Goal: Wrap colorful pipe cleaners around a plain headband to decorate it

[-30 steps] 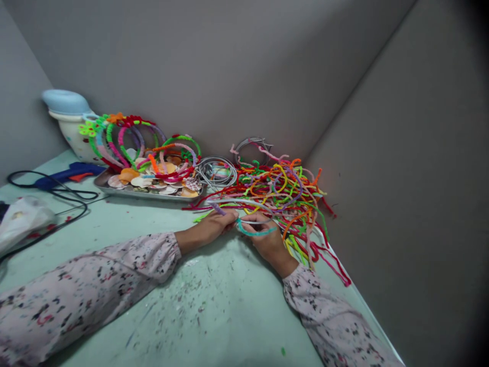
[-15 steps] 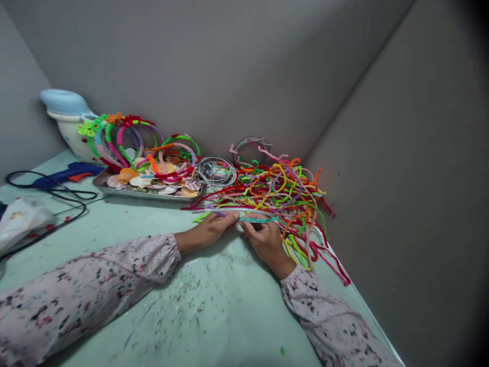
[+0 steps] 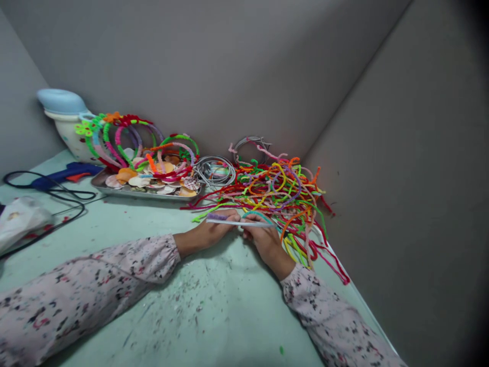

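Observation:
Just in front of the pipe cleaner pile, my left hand [image 3: 217, 228] is closed on a thin pale headband [image 3: 255, 224]. Purple fuzzy wrapping [image 3: 216, 217] covers part of it near the left end. My right hand [image 3: 263, 239] is closed, its fingertips pinching a teal pipe cleaner [image 3: 258, 213] close to the left fingertips. That pipe cleaner arches over the right fingers. The band runs across in front of both hands; the exact spot where teal meets band is hidden by the fingers.
Beyond my hands spreads a tangled pile of coloured pipe cleaners [image 3: 282, 186]. Bare grey hoops [image 3: 215, 172] lie beside a metal tray [image 3: 147, 194] of shells and wrapped headbands [image 3: 122, 142]. Leftward are a blue glue gun [image 3: 57, 176] with its cord, a plastic bag [image 3: 23, 219] and a lidded container [image 3: 71, 127].
The headband has turned, its pale length swinging from behind the hands to across their front. The teal pipe cleaner has gone from nearly straight to arched over my right fingers.

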`<state>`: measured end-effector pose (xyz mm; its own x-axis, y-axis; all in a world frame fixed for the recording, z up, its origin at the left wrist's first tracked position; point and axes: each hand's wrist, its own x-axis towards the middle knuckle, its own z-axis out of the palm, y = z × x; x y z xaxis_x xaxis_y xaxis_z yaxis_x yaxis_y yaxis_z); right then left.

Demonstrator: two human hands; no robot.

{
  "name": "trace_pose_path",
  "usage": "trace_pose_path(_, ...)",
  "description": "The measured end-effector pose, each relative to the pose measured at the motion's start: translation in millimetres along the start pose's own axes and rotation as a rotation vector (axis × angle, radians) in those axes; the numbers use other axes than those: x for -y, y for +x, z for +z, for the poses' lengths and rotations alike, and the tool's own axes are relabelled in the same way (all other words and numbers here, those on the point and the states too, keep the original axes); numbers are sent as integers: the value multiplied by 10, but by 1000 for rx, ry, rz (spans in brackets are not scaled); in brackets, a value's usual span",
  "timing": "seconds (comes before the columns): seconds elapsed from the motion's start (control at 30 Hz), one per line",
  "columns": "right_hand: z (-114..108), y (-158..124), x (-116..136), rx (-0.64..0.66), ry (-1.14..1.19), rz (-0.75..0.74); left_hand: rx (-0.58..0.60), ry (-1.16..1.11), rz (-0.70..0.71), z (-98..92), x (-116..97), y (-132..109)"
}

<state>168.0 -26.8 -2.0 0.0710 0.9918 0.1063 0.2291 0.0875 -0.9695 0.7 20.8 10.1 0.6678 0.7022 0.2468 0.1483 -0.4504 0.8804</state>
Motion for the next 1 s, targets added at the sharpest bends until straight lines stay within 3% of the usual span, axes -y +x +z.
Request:
trace_pose_path(0.2,23,14,16,28,137,53,5,11,15,9,-18,-20)
trace_pose_path(0.4,22,4,40,21,-8,13,-60,-38,-147,49,41,-30)
trace_pose_path(0.63,38,17,13,-51,-188,-78,-46,44,-95,64,29,-22)
trace_pose_path(1.0,58,68,-48,-10,129,49,18,117,-25,76,31,-16)
